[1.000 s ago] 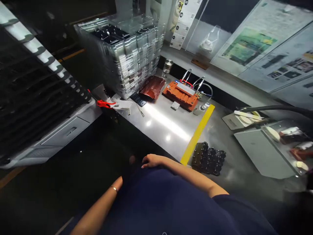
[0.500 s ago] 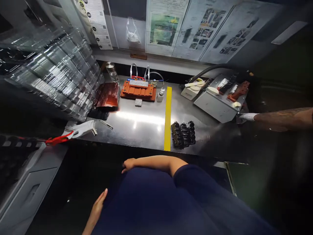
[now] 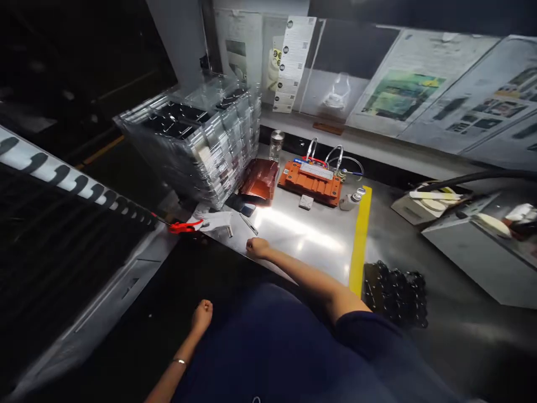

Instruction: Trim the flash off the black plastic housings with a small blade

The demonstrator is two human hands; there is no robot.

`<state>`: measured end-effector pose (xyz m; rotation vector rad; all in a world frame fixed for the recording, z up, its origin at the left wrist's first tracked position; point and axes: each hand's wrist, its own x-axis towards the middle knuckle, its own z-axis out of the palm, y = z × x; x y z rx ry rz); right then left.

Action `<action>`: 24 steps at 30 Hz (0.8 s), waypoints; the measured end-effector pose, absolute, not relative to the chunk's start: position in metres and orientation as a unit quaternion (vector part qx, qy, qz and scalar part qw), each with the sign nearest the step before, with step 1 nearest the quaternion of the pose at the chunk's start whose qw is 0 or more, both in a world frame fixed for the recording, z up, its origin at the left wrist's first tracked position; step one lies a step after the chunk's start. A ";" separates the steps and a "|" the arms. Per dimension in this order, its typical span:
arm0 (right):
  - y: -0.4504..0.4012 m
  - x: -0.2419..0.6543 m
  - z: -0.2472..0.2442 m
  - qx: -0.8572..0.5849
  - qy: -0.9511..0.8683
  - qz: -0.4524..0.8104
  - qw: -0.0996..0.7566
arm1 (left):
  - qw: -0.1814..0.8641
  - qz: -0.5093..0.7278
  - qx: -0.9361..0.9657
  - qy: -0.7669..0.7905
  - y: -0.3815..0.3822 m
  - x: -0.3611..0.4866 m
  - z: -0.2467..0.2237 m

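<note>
Above the front edge of the metal bench [image 3: 289, 235], my right hand [image 3: 257, 247] has its fingers curled, close to the tweezers [image 3: 249, 224]. Whether it holds anything is hidden. Lower and further left, my left hand [image 3: 202, 314] is closed in front of my body, away from the bench, and I cannot make out anything in it. A white cloth [image 3: 217, 220] and a red-handled tool [image 3: 185, 226] lie at the bench corner. Behind the tweezers are a small dark flat piece [image 3: 247, 209] and a reddish-brown film-like sheet [image 3: 260, 180].
Stacked clear trays [image 3: 210, 151] stand at the left. An orange fixture [image 3: 311, 182], a glass jar [image 3: 276, 146] and a small bottle [image 3: 348, 202] are at the back. Black parts [image 3: 395, 294] lie right of the yellow tape [image 3: 361, 240], near a grey box [image 3: 470, 246].
The view has turned left. My right hand has moved up to the bench edge near the tweezers, my left hand has closed and risen, and the other person's arm is out of view.
</note>
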<state>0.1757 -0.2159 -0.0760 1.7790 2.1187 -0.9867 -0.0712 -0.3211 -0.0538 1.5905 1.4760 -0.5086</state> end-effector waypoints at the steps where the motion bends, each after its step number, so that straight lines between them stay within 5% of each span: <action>1: -0.192 0.166 -0.074 0.610 0.726 -0.306 0.089 | 0.435 -0.187 0.618 0.628 -0.311 -0.077 -0.061; 10: -0.071 0.107 -0.068 0.585 0.777 -0.225 0.058 | 0.504 0.059 0.544 0.669 -0.218 -0.087 -0.086; 24: -0.099 0.073 -0.023 0.642 0.703 -0.303 -0.044 | 0.650 0.319 0.345 0.598 -0.133 -0.053 -0.054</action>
